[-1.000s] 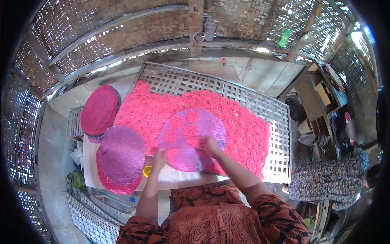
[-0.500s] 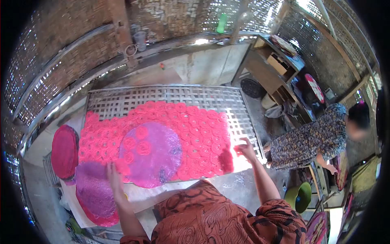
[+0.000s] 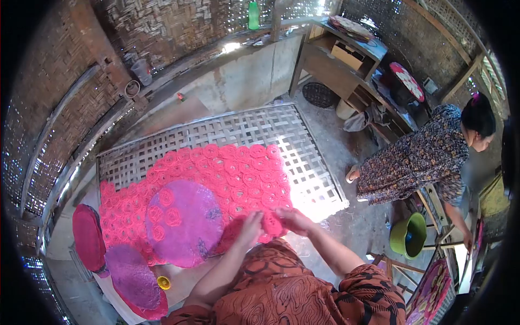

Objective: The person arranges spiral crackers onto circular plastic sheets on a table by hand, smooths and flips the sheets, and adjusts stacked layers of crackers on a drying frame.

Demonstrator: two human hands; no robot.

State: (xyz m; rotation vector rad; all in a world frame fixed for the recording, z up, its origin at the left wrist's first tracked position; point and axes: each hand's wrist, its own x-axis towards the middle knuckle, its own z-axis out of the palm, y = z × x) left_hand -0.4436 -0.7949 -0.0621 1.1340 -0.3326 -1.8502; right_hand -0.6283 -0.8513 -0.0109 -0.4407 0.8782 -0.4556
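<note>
Between my left hand (image 3: 251, 229) and my right hand (image 3: 295, 221) is a small pink piece (image 3: 272, 223), pinched by the fingers of both, just above the front edge of the woven rack. Pink spiral rounds (image 3: 216, 168) cover much of the lattice rack (image 3: 303, 157). On top of them, left of my hands, lies a round purple sheet (image 3: 189, 222) carrying several pink rounds (image 3: 173, 217). Further left a purple disc (image 3: 129, 271) rests over a pink stack, and a dark pink disc stack (image 3: 88, 237) sits beyond it.
At the right a person in a patterned dress (image 3: 414, 154) stands bent over wooden frames. A green bucket (image 3: 408, 235) is on the floor near them. A wooden cabinet (image 3: 338, 67) stands at the back. A yellow container (image 3: 163, 283) sits by the purple disc.
The view has turned to the right. My hands, apart half a second ago, have come together on the pink piece at the rack's front edge. The other person has turned their head.
</note>
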